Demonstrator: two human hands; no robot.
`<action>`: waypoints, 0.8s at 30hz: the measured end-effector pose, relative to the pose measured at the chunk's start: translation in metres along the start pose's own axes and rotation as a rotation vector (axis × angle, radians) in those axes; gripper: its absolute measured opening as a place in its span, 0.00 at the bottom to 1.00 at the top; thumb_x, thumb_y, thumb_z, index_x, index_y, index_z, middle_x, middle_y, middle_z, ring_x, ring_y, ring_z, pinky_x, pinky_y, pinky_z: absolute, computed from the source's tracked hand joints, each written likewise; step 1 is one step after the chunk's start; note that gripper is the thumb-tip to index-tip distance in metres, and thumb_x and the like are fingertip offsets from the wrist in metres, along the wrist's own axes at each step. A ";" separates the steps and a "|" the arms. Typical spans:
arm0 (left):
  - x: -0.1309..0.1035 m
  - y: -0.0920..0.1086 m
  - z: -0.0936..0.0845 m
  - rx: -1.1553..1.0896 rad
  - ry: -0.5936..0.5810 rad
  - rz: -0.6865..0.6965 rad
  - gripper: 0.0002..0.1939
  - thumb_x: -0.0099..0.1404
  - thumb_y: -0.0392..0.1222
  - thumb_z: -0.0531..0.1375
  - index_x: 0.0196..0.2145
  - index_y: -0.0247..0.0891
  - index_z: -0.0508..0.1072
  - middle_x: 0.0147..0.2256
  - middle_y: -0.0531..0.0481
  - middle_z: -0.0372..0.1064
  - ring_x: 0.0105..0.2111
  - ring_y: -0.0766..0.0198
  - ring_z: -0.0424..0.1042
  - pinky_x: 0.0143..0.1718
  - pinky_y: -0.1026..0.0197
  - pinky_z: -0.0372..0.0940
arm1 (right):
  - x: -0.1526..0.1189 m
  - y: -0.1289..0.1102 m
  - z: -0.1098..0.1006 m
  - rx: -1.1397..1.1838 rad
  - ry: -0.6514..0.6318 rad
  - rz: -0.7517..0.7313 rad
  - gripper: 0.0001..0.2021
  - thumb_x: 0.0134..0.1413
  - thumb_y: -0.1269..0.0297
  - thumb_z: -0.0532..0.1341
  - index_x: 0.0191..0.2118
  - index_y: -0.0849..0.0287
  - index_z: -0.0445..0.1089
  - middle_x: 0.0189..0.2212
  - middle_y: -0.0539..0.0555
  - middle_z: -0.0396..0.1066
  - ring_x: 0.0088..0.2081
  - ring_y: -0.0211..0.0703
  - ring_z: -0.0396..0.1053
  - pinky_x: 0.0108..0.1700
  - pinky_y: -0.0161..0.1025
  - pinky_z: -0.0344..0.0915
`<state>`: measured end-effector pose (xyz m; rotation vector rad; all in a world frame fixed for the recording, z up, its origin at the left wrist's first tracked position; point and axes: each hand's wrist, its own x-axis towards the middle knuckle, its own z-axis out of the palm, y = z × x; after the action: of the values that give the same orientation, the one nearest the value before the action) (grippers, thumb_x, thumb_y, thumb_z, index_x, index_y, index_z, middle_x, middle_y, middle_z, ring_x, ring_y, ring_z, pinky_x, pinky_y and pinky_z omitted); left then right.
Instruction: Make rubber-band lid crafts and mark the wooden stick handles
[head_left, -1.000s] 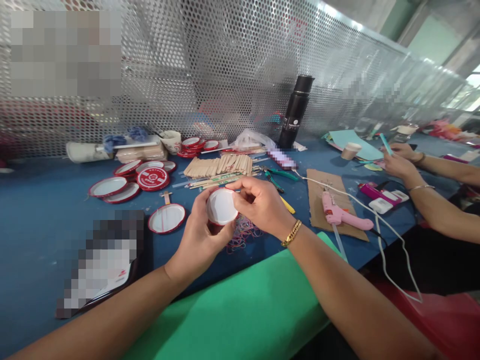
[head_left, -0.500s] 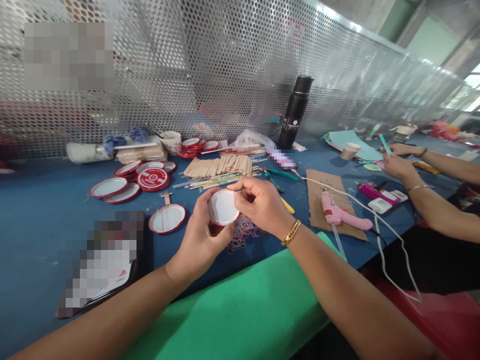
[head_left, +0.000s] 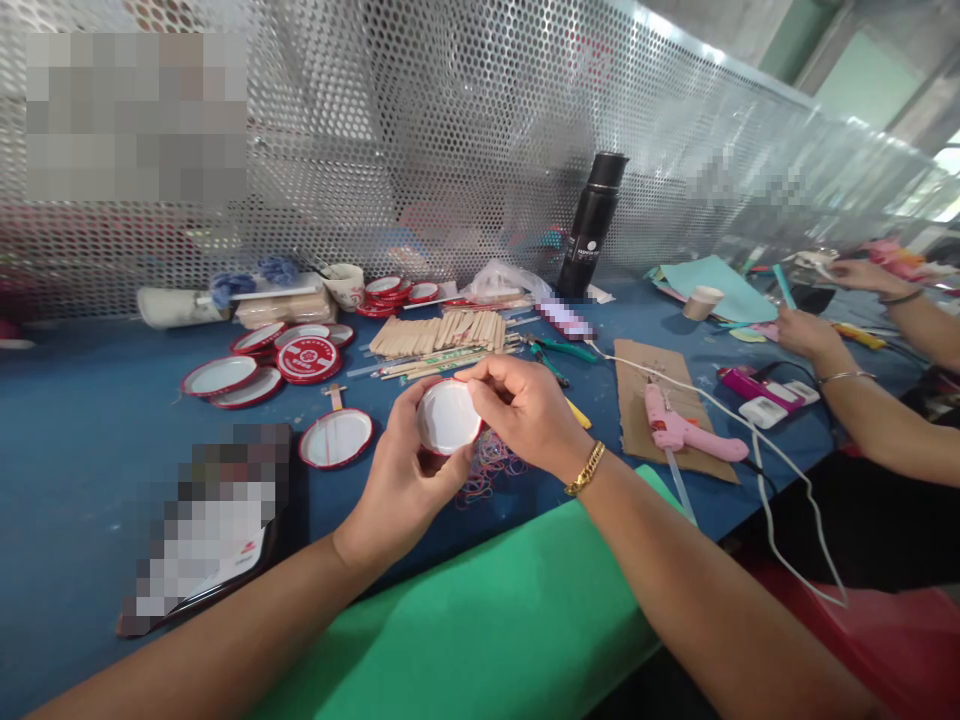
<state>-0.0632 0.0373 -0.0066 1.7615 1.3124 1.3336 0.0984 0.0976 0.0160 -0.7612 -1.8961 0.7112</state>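
Between my two hands is a round jar lid (head_left: 448, 415) with a red rim, its white inside facing me. My left hand (head_left: 401, 465) grips it from the left and below, thumb at the lower edge. My right hand (head_left: 521, 410) pinches its upper right rim with thumb and fingers. Colourful rubber bands (head_left: 491, 470) lie on the table behind and below the lid. Just left of my hands, another lid (head_left: 335, 439) lies inside up, with a wooden stick (head_left: 336, 398) at its far edge.
Several red lids (head_left: 308, 357) are piled at the left, near wooden sticks (head_left: 450, 332). A phone (head_left: 217, 540) lies front left. A pink glue gun (head_left: 682, 425) rests on cardboard (head_left: 630, 395), its cord nearby. A black bottle (head_left: 592, 225) stands behind. A co-worker's hands (head_left: 810, 335) are at right.
My hands and the lid stay almost in place. At the right, the co-worker's far hand has moved away from the near one, farther back and to the right.
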 end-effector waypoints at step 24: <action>-0.001 0.005 0.001 0.118 0.042 -0.011 0.27 0.62 0.47 0.63 0.55 0.37 0.61 0.45 0.45 0.69 0.38 0.59 0.71 0.31 0.60 0.69 | -0.001 -0.006 0.002 0.028 -0.011 0.049 0.07 0.63 0.67 0.59 0.37 0.60 0.74 0.29 0.52 0.77 0.29 0.37 0.71 0.31 0.34 0.65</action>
<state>-0.0605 0.0343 -0.0028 1.8109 1.4479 1.3178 0.0960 0.0927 0.0188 -0.7896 -1.8797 0.7717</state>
